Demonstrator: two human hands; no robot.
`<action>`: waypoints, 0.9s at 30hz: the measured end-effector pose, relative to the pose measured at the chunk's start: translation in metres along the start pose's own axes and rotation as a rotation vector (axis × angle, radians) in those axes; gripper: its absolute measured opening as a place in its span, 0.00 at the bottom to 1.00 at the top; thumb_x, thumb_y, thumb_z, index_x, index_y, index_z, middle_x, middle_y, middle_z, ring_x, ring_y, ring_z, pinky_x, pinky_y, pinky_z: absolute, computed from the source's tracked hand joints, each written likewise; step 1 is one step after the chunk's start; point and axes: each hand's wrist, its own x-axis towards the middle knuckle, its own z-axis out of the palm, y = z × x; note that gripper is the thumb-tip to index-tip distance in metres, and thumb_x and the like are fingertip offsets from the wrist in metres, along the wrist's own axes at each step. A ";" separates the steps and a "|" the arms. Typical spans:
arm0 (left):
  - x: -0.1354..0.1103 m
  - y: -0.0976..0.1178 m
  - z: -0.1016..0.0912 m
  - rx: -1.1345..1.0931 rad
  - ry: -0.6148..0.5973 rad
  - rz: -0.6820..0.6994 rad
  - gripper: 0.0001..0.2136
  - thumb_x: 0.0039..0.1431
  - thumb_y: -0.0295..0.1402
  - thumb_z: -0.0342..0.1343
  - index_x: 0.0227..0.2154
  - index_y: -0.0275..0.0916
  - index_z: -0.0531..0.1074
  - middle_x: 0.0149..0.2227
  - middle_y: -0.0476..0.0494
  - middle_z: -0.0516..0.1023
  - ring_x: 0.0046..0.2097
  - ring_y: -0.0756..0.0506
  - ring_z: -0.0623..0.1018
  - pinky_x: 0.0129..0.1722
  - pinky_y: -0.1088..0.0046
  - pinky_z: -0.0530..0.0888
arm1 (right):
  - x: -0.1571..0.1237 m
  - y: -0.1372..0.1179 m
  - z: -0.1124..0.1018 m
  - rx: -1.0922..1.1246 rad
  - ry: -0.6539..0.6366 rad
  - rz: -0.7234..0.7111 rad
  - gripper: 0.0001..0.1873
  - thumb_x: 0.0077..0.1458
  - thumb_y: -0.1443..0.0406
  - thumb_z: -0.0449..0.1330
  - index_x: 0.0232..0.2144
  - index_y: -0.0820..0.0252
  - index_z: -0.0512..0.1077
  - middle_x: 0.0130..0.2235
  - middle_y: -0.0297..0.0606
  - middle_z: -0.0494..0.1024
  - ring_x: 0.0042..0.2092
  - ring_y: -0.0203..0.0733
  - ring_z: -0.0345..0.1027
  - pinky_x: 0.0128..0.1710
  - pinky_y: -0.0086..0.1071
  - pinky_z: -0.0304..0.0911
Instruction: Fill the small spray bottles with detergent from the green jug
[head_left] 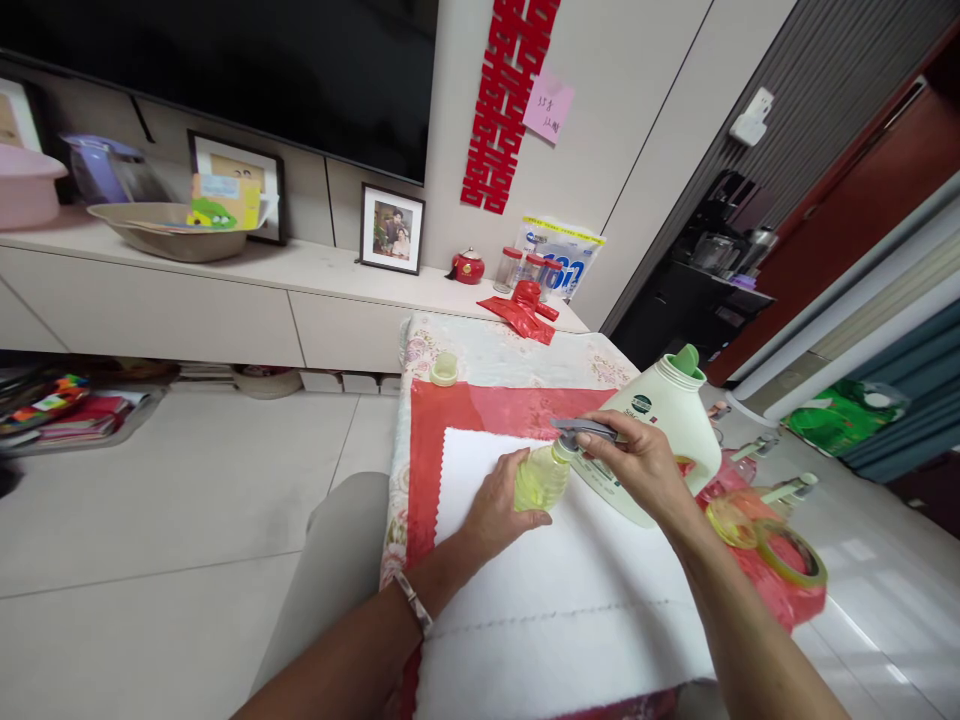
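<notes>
My left hand [499, 505] is wrapped round a small clear bottle [541, 480] of yellow-green liquid, held a little tilted over a white cloth [525, 610]. At the bottle's neck, my right hand [637, 455] grips a grey pump head [583, 428] between thumb and fingers. Whether the pump's collar is fully screwed on I cannot tell. Just behind my right hand stands a large pale-green detergent jug [660, 400], its mouth uncapped and a green spout showing. A pale-green cap [444, 369] sits at the table's far left corner.
Red sheeting [424, 450] lies under the cloth on a flowered tablecloth [480, 345]. To the right are more pump bottles [787, 490] and a roll of tape [793, 555] on red plastic. A low cabinet [337, 325] behind carries jars, framed pictures and a red plastic bag [521, 312].
</notes>
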 end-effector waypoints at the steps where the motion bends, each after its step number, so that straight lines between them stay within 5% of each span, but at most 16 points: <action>1: 0.000 0.000 0.000 0.002 0.001 0.002 0.43 0.41 0.29 0.73 0.61 0.41 0.59 0.60 0.36 0.67 0.62 0.34 0.67 0.62 0.54 0.64 | 0.000 0.000 -0.001 -0.007 -0.007 0.001 0.14 0.54 0.55 0.67 0.38 0.56 0.80 0.35 0.37 0.82 0.33 0.41 0.73 0.34 0.35 0.69; 9: 0.001 -0.002 0.003 0.018 0.025 0.017 0.42 0.40 0.28 0.72 0.60 0.45 0.59 0.58 0.39 0.68 0.60 0.34 0.69 0.60 0.53 0.65 | -0.007 -0.005 0.002 -0.117 0.010 -0.011 0.13 0.57 0.55 0.64 0.41 0.54 0.79 0.35 0.35 0.81 0.33 0.40 0.72 0.34 0.33 0.66; 16: 0.000 -0.002 0.002 0.017 0.027 0.028 0.40 0.43 0.29 0.71 0.59 0.43 0.59 0.59 0.38 0.67 0.61 0.35 0.68 0.61 0.53 0.65 | -0.009 -0.016 0.002 -0.497 -0.030 -0.149 0.14 0.65 0.57 0.56 0.46 0.54 0.78 0.35 0.38 0.77 0.40 0.45 0.70 0.41 0.37 0.62; 27: 0.001 -0.006 0.001 0.051 0.002 0.050 0.37 0.47 0.33 0.67 0.60 0.42 0.57 0.59 0.37 0.67 0.61 0.34 0.69 0.60 0.51 0.66 | -0.008 -0.032 0.011 -0.666 -0.054 -0.066 0.12 0.67 0.62 0.53 0.40 0.57 0.76 0.34 0.37 0.73 0.36 0.41 0.68 0.37 0.33 0.59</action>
